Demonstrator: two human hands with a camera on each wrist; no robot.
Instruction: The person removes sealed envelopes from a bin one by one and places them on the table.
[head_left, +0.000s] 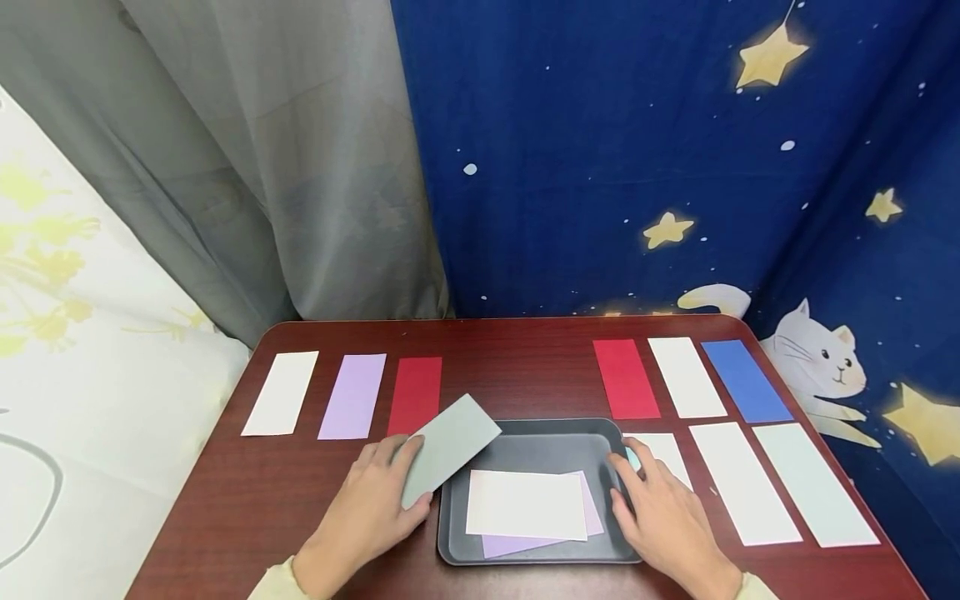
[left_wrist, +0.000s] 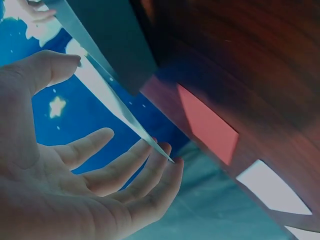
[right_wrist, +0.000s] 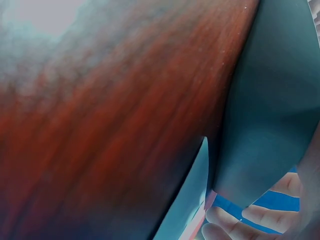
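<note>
My left hand [head_left: 372, 500] holds a pale grey-green card [head_left: 453, 446] tilted over the left rim of a dark grey tray [head_left: 558, 437]. In the left wrist view the card [left_wrist: 112, 102] appears edge-on between thumb and fingers [left_wrist: 155, 190]. Inside the tray a white card [head_left: 525, 504] lies across a lilac card [head_left: 510, 547], mostly covering it. At the tray's right rim rests my right hand [head_left: 663, 517], its fingers loosely bent; the right wrist view shows fingertips [right_wrist: 230, 220] beside the tray's outer wall [right_wrist: 270, 100]. A small light-blue piece [head_left: 633, 457] peeks out behind those fingers.
On the left, white [head_left: 281, 393], lilac [head_left: 352, 397] and red [head_left: 415, 392] cards form a row. Several more lie at the right: red [head_left: 626, 379], white [head_left: 687, 377], blue [head_left: 747, 381], pale green [head_left: 816, 485]. Curtains hang behind the brown table [head_left: 517, 367].
</note>
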